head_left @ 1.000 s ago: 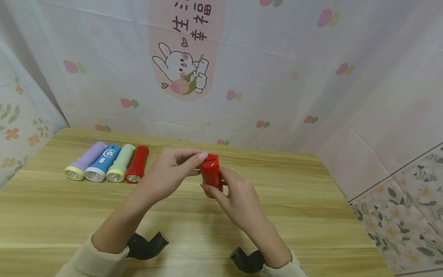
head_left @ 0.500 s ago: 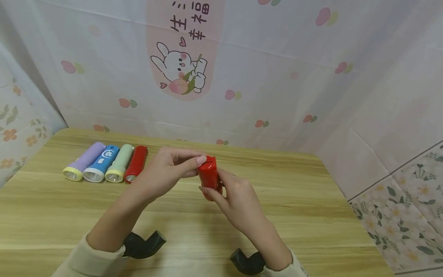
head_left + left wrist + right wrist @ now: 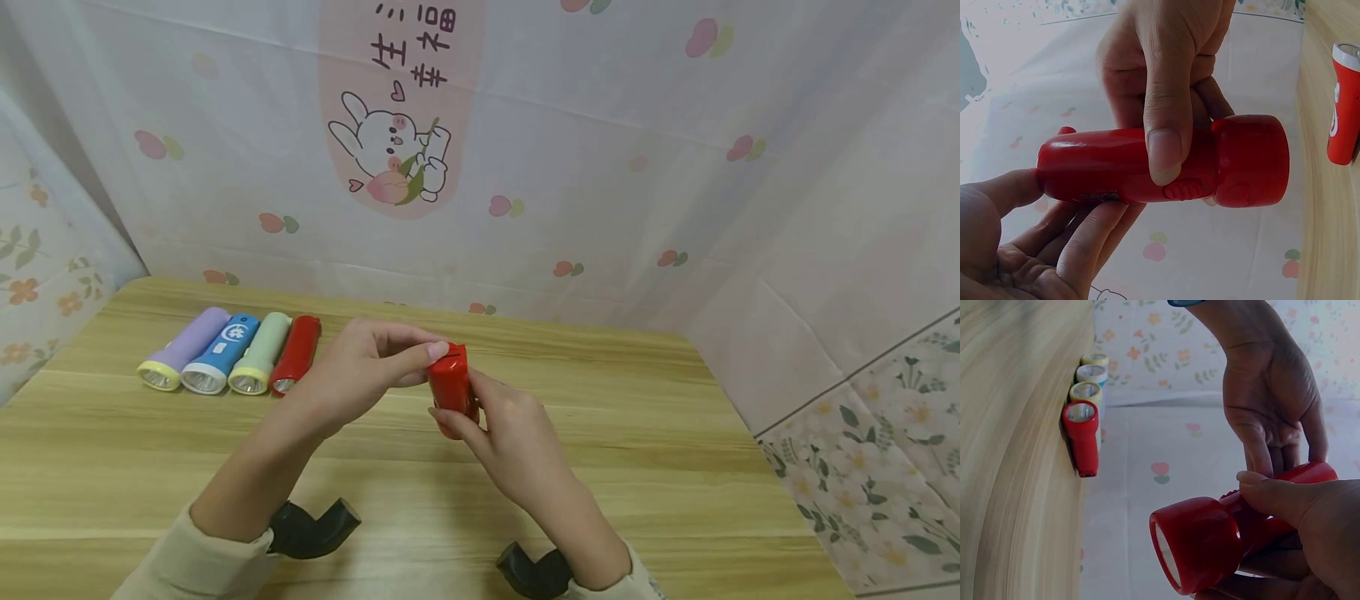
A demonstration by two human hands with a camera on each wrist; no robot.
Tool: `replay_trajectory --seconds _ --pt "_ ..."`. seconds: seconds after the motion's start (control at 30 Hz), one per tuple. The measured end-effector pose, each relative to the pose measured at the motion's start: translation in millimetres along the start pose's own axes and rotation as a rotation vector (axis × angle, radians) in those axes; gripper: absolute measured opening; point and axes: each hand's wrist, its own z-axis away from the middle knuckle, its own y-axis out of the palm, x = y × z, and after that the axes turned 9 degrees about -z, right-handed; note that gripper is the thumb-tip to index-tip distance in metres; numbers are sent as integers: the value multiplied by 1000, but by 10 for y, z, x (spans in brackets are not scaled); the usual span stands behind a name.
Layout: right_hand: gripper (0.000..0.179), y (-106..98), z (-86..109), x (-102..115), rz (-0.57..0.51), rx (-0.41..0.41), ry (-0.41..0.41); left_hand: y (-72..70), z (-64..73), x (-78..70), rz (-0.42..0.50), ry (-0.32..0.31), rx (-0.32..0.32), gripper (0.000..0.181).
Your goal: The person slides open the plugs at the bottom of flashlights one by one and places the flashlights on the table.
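Note:
A glossy red flashlight [image 3: 451, 388] is held above the table between both hands, its lens end toward the tabletop and tail end up. My right hand [image 3: 517, 433] grips its body near the flared head, the thumb beside the ribbed switch in the left wrist view. My left hand [image 3: 363, 367] pinches the tail end, thumb on one side and fingertips on the other. The right wrist view shows the wide flashlight head [image 3: 1200, 544] and part of its lens. In the head view, the right hand hides some of the body.
On the table [image 3: 360, 492], purple [image 3: 191, 340], blue [image 3: 227, 346], pale green [image 3: 264, 350] and red [image 3: 298, 350] flashlights lie in a row at left. A white-rimmed red flashlight [image 3: 1342, 109] appears in the left wrist view. A patterned curtain [image 3: 600, 150] hangs behind.
The held flashlight has shifted slightly down and left in the head view, and my right hand has moved with it. My left thumb stays at the tail end.

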Motion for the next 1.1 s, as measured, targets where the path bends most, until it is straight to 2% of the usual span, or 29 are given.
replay_trajectory --seconds 0.43,0.63,1.1 --pt "26 -12 8 12 21 1 -22 -21 -6 10 18 1 21 33" --pt "25 -15 15 31 53 2 -29 -33 -14 23 13 -30 19 33" --pt "25 4 26 48 71 -5 -21 -24 -18 25 0 -47 20 34"
